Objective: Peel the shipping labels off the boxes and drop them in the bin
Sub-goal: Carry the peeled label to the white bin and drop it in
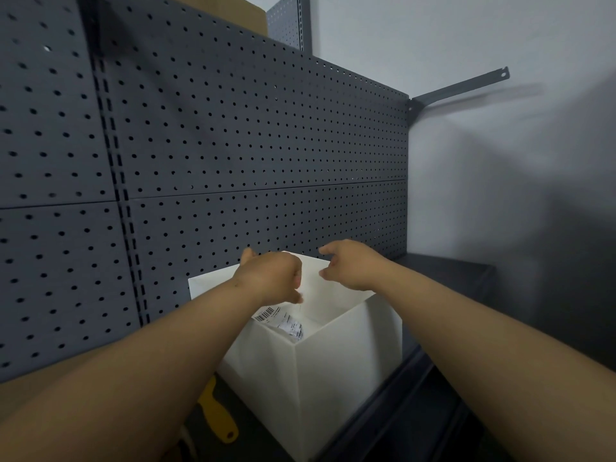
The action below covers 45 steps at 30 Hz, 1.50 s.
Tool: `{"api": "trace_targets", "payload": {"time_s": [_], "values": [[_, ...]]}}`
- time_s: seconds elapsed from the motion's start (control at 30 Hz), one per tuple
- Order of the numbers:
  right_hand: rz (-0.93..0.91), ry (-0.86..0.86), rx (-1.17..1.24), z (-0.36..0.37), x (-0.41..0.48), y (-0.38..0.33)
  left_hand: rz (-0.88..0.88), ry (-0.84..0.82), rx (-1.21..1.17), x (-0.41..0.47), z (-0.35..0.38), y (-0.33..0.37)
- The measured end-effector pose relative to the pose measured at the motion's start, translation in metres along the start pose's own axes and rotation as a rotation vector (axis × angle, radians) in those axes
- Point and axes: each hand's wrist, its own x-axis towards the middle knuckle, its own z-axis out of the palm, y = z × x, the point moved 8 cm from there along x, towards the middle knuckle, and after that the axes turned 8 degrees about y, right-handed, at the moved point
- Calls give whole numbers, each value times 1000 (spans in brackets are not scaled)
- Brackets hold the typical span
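A white open-topped bin (333, 371) stands on the dark shelf against the pegboard. Two peeled shipping labels lie inside it: one with a barcode (266, 314) and a crumpled one (293, 328). My left hand (270, 278) hovers over the bin's left side, fingers curled downward just above the labels, with nothing visible in its grip. My right hand (350, 266) hovers over the bin's far rim, fingers loosely curled and holding nothing. No labelled box face is in view.
A grey pegboard wall (233, 145) rises right behind the bin. A yellow-handled tool (218, 418) lies on the shelf below my left forearm. Brown cardboard (233, 11) shows above the pegboard. A dark shelf surface (446, 271) extends right toward a white wall.
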Motion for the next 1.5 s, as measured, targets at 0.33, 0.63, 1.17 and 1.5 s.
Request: {"api": "trace_targets", "payload": {"time_s": [0.33,0.63,1.17,1.5], "values": [[-16,-2,-15,-1,-5,-4,-18,-7,-16,1,1,-5],[-29,-14,-34,-1,-4,-4,-42,6,-27,4,0,-4],[-27,-17,-49,3,1,-1,-25,-32,105,8,8,-5],[-31,-23,-66,6,6,2,-28,-38,53,12,12,-8]]}}
